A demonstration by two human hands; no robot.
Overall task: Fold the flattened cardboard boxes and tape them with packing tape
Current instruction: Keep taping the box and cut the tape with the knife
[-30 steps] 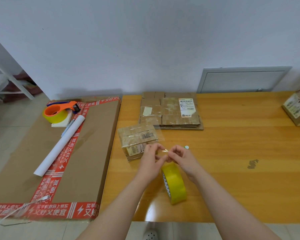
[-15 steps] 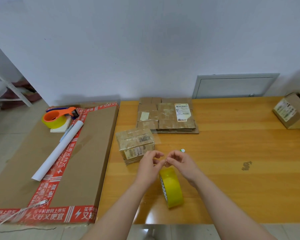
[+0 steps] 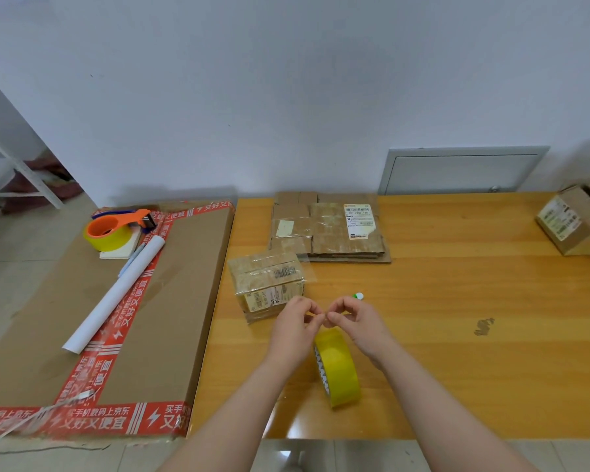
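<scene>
Both forearms come in from the near edge of the surface and converge, wrists slightly raised. The left hand (image 3: pixel 295 330) and right hand (image 3: pixel 358 327) meet fingertip to fingertip, each with thumb and forefinger pinching a thin tape strip (image 3: pixel 313 313) between them, the other fingers loosely curled. Just below the hands, the yellow tape roll (image 3: pixel 338 367) stands on its rim on the wooden surface (image 3: pixel 457 369), not far from the near edge.

Just beyond the left hand, near the left edge, sits a small taped box (image 3: pixel 268 287) with a barcode label on top and a flap of clear tape hanging off its right side. A small green and white bit (image 3: pixel 358 296) lies just past the right hand, and a dark smudge (image 3: pixel 484 327) marks the wood well to the right.

At the far edge lies the stack of flattened boxes (image 3: pixel 327 233). Folded boxes (image 3: pixel 573 223) sit at the far right corner.

A large flat carton (image 3: pixel 65 318) with red printed tape adjoins the left edge, carrying a white paper roll (image 3: pixel 116 294) and an orange tape dispenser (image 3: pixel 116 229).
</scene>
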